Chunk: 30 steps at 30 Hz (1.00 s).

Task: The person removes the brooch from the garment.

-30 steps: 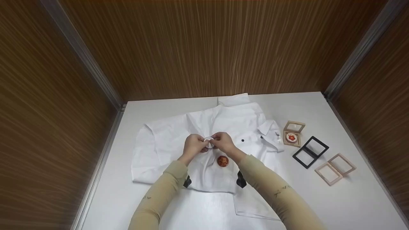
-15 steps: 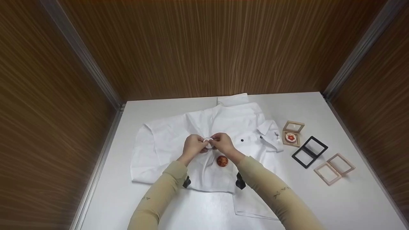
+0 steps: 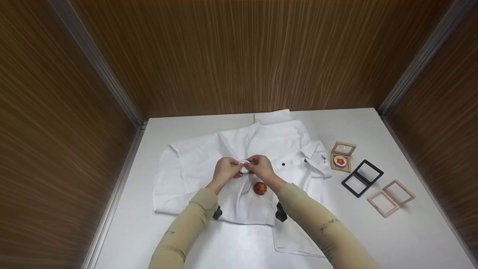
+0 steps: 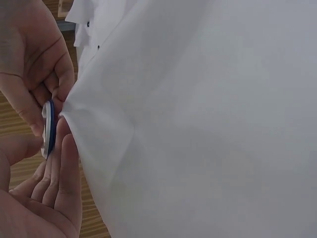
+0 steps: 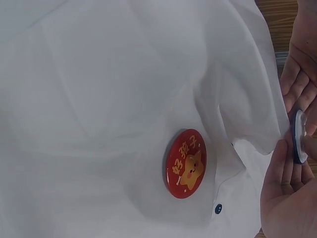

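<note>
A round pin badge [image 3: 244, 166], pale on the side facing up and blue at the rim, is held between both hands over a white shirt [image 3: 201, 160]. My left hand [image 3: 224, 169] pinches its left edge and my right hand [image 3: 262, 166] its right edge. In the left wrist view the badge [image 4: 48, 131] stands edge-on, and a peak of shirt cloth [image 4: 99, 119] rises to the fingertips beside it. Whether its pin passes through the cloth is hidden by the fingers. A red badge with a yellow star [image 5: 185, 163] lies on the shirt, nearer the body than the hands.
To the right on the white table [image 3: 373, 239] are three open framed cases: a tan one [image 3: 345, 167] holding a badge with a red flower [image 3: 340, 161], a black one [image 3: 362, 178] and a pink one [image 3: 391, 198]. Wood-grain panels [image 3: 239, 56] enclose the back and sides.
Both hands stay in the same place, with only slight finger movement on the badge. The shirt, the red badge and the cases have not moved.
</note>
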Motion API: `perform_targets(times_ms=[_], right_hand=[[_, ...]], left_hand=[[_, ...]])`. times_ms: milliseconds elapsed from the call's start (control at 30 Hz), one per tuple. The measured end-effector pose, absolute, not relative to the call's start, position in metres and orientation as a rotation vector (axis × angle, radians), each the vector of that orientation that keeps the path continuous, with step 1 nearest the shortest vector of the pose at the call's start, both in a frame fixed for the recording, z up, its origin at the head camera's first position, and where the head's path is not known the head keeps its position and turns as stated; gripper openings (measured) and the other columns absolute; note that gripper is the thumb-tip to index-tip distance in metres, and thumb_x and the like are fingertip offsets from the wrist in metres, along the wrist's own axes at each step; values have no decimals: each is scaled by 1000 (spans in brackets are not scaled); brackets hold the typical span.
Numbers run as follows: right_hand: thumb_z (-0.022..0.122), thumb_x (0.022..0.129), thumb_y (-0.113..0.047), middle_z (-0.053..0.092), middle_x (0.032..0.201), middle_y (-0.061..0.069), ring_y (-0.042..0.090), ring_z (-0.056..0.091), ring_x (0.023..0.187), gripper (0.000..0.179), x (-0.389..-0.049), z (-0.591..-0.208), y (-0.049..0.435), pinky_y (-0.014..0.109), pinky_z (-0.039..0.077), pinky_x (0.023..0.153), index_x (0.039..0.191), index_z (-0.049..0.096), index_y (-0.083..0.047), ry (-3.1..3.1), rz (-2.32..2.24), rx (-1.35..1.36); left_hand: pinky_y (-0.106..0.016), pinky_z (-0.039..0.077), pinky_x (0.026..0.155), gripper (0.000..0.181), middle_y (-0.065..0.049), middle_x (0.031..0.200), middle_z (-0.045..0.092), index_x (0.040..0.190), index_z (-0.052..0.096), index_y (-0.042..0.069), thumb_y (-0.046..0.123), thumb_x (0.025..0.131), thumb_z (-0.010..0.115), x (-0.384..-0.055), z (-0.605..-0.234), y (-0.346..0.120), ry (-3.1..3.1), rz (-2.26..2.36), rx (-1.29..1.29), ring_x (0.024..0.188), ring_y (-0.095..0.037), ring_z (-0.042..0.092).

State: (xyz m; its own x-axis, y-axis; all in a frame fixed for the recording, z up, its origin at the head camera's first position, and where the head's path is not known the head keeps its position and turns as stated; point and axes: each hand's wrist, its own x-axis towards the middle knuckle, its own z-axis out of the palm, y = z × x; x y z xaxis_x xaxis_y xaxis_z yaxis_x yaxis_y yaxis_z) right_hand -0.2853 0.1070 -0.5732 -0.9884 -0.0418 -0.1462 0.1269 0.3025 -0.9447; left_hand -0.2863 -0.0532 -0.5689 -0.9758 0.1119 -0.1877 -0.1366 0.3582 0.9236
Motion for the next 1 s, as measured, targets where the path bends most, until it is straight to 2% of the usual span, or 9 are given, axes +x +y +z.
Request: perform_targets(times_ms=[267,433,1000], right_hand=[[75,95,-3,79,85,12,3,65,63,16,-285,-573,108,22,63,64,106,75,9,2392,-1830,68],[76,95,-2,79,84,11,3,65,62,15,-286,-574,108,22,63,64,105,75,9,2401,-1818,66],[76,94,-2,79,91,16,4,66,65,14,-288,-573,108,22,63,64,104,75,8,2431,-1788,62]], left_hand=[[-24,65,64,20,-22,87,80,100,79,-9,11,98,76,-287,-568,-56,2456,1649,30,61,-12,75],[-25,65,65,19,-21,87,80,100,79,-9,10,98,76,-286,-567,-57,2453,1649,30,64,-15,77],[-26,66,68,19,-21,94,81,106,76,-8,9,97,77,-287,-563,-59,2434,1610,-20,61,-8,73]])
